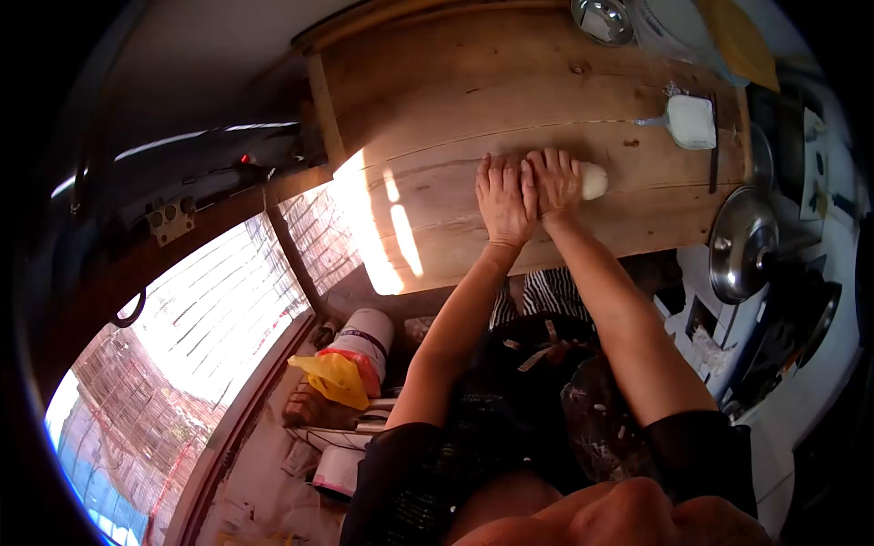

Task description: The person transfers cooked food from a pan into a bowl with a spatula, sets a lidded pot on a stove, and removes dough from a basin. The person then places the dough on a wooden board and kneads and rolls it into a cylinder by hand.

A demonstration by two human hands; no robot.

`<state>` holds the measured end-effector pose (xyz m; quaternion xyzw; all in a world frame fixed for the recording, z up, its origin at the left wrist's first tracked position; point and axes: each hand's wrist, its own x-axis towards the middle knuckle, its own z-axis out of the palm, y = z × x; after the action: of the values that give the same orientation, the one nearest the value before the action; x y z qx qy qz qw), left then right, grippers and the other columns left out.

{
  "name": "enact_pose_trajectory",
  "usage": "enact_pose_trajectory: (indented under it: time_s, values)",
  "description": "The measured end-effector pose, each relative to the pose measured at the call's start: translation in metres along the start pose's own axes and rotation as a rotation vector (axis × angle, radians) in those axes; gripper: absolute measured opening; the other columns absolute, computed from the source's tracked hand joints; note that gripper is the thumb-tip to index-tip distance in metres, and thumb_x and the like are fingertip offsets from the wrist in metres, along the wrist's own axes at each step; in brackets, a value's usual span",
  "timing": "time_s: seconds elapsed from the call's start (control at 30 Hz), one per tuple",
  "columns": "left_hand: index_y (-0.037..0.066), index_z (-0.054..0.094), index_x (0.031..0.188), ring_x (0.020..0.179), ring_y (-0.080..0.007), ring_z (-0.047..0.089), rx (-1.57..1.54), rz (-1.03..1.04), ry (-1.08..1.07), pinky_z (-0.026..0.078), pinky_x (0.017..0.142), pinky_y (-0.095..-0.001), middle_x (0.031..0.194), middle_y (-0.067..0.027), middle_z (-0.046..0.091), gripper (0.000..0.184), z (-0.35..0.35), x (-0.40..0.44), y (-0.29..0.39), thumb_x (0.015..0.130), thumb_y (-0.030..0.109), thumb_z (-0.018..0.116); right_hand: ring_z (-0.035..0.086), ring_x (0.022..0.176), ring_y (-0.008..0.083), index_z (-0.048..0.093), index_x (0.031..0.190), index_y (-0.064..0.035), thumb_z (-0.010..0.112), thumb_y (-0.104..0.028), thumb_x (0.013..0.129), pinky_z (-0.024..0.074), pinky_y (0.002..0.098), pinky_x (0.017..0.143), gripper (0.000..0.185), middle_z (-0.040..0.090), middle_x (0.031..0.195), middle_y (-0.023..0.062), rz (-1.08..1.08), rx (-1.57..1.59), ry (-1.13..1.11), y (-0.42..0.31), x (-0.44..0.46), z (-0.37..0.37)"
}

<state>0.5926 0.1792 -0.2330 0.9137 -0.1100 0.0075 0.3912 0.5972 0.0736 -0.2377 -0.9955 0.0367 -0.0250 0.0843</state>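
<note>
Both of my hands lie side by side on a pale piece of dough [594, 181] at the middle of the wooden board [510, 100]. The dough's rounded end shows to the right of my right hand [553, 185]; the rest is hidden beneath the palms. My left hand [506, 202] presses down just to the left, its fingers stretched forward and its thumb side touching my right hand. Farther right on the board, a scraper or scoop with a white, floury blade [692, 123] lies flat.
A metal bowl [604, 20] and a clear container [674, 25] stand at the back right. A dark stick [714, 146] lies near the board's right edge, beside a metal lid [745, 244]. A yellow bag [335, 379] sits below left, near a window.
</note>
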Motion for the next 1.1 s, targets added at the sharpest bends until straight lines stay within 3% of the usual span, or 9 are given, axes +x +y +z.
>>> enact_pose_trajectory:
  time_s: [0.1,0.43,0.63,0.73,0.8,0.83,0.93,1.0,1.1]
  values:
    - [0.003,0.051,0.129,0.134,-0.0383,0.032,0.051,-0.028,0.033,0.024,0.11,-0.0495,0.134,-0.0165,0.047,0.046,0.012,0.03,-0.019,0.098,0.03,0.032,0.053,0.087,0.0232,0.058,0.086,-0.0154,0.052,-0.033,0.087,0.0404,0.0375,0.077,0.018,0.055,0.087,0.0031,0.06,-0.058,0.002,0.0,0.031,0.016]
    - [0.006,0.039,0.14,0.141,-0.0384,0.019,0.094,-0.217,-0.043,0.022,0.111,-0.0492,0.15,-0.0173,0.028,0.055,0.023,0.1,-0.029,0.098,0.041,0.032,0.06,0.088,0.022,0.059,0.088,-0.0151,0.052,-0.031,0.088,0.0495,0.0369,0.071,0.017,0.06,0.087,0.0023,0.14,0.017,-0.108,0.005,0.094,0.036]
    - [0.008,0.038,0.142,0.143,-0.0376,0.013,0.179,-0.2,-0.05,0.015,0.114,-0.0487,0.152,-0.0188,0.022,0.058,0.032,0.121,-0.038,0.098,0.045,0.029,0.067,0.066,0.0278,0.066,0.079,-0.0125,0.045,-0.038,0.094,0.0523,0.0395,0.054,0.036,0.067,0.071,0.0091,0.227,0.062,-0.05,0.006,0.114,0.052]
    - [0.007,0.038,0.142,0.142,-0.0385,0.013,0.218,-0.18,-0.045,0.013,0.115,-0.0471,0.152,-0.0186,0.024,0.061,0.033,0.109,-0.039,0.098,0.048,0.024,0.067,0.069,0.0291,0.067,0.077,-0.0103,0.043,-0.039,0.095,0.0528,0.0405,0.057,0.041,0.066,0.068,0.0108,0.232,0.116,-0.144,0.012,0.112,0.054]
    - [0.008,0.041,0.14,0.142,-0.0391,0.014,0.08,-0.082,-0.124,0.013,0.115,-0.0459,0.15,-0.0202,0.027,0.059,0.031,0.104,-0.044,0.099,0.047,0.023,0.066,0.069,0.0316,0.065,0.077,-0.0069,0.042,-0.04,0.095,0.0523,0.042,0.061,0.044,0.066,0.073,0.013,0.192,0.201,-0.02,0.014,0.105,0.038]
    - [0.008,0.053,0.129,0.136,-0.0408,0.03,0.022,0.015,-0.134,0.024,0.112,-0.0433,0.14,-0.0222,0.043,0.057,0.018,0.093,-0.037,0.1,0.046,0.022,0.065,0.069,0.0328,0.064,0.077,-0.0054,0.042,-0.04,0.096,0.052,0.0431,0.062,0.045,0.066,0.076,0.0143,0.184,0.287,-0.022,0.015,0.096,0.02]
    - [0.007,0.06,0.116,0.12,-0.0428,0.048,-0.041,-0.124,-0.406,0.036,0.105,-0.0427,0.122,-0.0212,0.057,0.046,-0.023,0.048,0.0,0.101,0.039,0.031,0.062,0.073,0.0338,0.061,0.079,-0.004,0.045,-0.038,0.095,0.0493,0.0439,0.068,0.041,0.063,0.083,0.0151,0.135,0.393,-0.028,0.025,0.06,-0.037]
    - [0.005,0.061,0.104,0.1,-0.0414,0.058,0.011,-0.099,-0.296,0.044,0.095,-0.0421,0.104,-0.0168,0.064,0.03,-0.025,0.006,0.016,0.098,0.028,0.043,0.056,0.082,0.0311,0.059,0.081,-0.0079,0.048,-0.035,0.094,0.0446,0.0431,0.077,0.032,0.059,0.086,0.0116,-0.111,0.217,0.089,0.049,0.023,-0.04]
    - [0.004,0.061,0.103,0.097,-0.0367,0.058,-0.019,-0.007,-0.038,0.043,0.093,-0.0436,0.102,-0.0156,0.063,0.02,-0.007,-0.037,0.036,0.092,0.018,0.052,0.049,0.088,0.0281,0.057,0.08,-0.0118,0.049,-0.032,0.093,0.0384,0.0421,0.082,0.025,0.053,0.089,0.008,-0.083,0.159,0.207,0.053,-0.035,-0.017]
